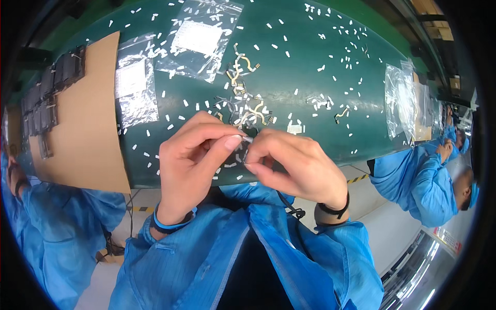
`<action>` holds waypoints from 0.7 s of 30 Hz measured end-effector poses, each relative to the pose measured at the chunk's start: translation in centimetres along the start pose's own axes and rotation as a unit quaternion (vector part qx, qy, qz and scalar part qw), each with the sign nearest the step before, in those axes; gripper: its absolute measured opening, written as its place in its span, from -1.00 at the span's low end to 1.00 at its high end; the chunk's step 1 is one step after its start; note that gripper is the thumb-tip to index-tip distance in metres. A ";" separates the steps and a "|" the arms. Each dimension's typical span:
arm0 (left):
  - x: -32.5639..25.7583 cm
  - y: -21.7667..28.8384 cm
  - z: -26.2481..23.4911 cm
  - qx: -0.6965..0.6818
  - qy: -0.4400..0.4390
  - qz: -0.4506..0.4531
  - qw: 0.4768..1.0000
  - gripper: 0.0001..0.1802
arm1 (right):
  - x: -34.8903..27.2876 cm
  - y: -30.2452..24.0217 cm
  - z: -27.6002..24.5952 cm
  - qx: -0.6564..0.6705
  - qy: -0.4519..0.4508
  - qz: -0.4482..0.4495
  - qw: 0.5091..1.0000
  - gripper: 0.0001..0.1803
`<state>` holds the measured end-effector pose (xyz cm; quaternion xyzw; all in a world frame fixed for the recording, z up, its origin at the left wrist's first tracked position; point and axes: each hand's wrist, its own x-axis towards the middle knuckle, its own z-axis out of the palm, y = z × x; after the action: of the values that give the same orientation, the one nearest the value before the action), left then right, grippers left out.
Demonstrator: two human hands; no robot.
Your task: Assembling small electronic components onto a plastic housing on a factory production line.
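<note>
My left hand [194, 157] and my right hand [294, 165] meet above the near edge of the green table, both closed in a pinch. A small pale strip [248, 139] shows between the fingertips of both hands; its exact kind is too small to make out. Something dark and thin near my right thumb is partly hidden by the fingers. Just beyond my hands lies a loose pile of small flexible ribbon cables [238, 75], yellowish and dark, with tiny contact ends. Several small white pieces [186, 103] are scattered around them.
A brown cardboard sheet [93, 119] at left carries rows of black parts [68, 67]. Clear plastic bags with white labels [197, 37] lie on the green table [289, 51]. More bags [400, 103] rest at right. Blue-clad people sit at both sides [413, 181].
</note>
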<state>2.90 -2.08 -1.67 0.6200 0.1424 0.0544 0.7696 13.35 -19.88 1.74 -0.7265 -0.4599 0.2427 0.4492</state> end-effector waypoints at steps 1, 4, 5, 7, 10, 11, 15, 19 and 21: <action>0.0 0.1 0.0 0.016 0.012 0.040 0.999 -0.83 | -0.2 0.0 0.2 0.034 0.009 0.027 0.999 -0.87; -0.7 -0.1 -0.3 0.042 0.069 0.080 0.994 -0.91 | 0.3 0.5 1.6 0.101 0.052 0.030 0.993 -0.85; -1.1 -0.1 -0.1 0.036 0.105 0.069 0.991 -0.92 | 0.3 0.3 2.1 0.134 0.078 0.043 0.987 -0.83; -1.4 -0.1 0.2 0.046 0.106 0.101 0.988 -0.92 | 0.4 -0.1 3.0 0.246 0.136 0.043 0.959 -0.78; -1.5 -0.4 0.6 0.070 0.098 0.133 0.984 -0.92 | 0.2 -0.8 3.3 0.253 0.170 0.050 0.951 -0.81; -1.5 -0.2 0.8 0.076 0.088 0.127 0.985 -0.91 | 0.0 -0.9 3.1 0.234 0.180 0.051 0.954 -0.84; -1.0 0.6 2.1 0.048 0.107 0.064 0.991 -0.86 | -0.6 -0.2 2.4 0.138 0.209 0.037 0.967 -0.88; -1.1 0.2 0.9 0.218 0.051 0.115 0.968 -0.87 | -1.1 0.5 1.8 0.087 0.214 -0.036 0.972 -0.90; -1.9 0.5 0.3 0.204 0.040 0.078 0.975 -0.93 | -0.7 0.0 1.8 0.133 0.201 -0.041 0.970 -0.91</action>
<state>1.19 -2.72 -0.82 0.7708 0.1327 0.1087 0.6136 11.65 -19.72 0.84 -0.6745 -0.3528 0.1321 0.6349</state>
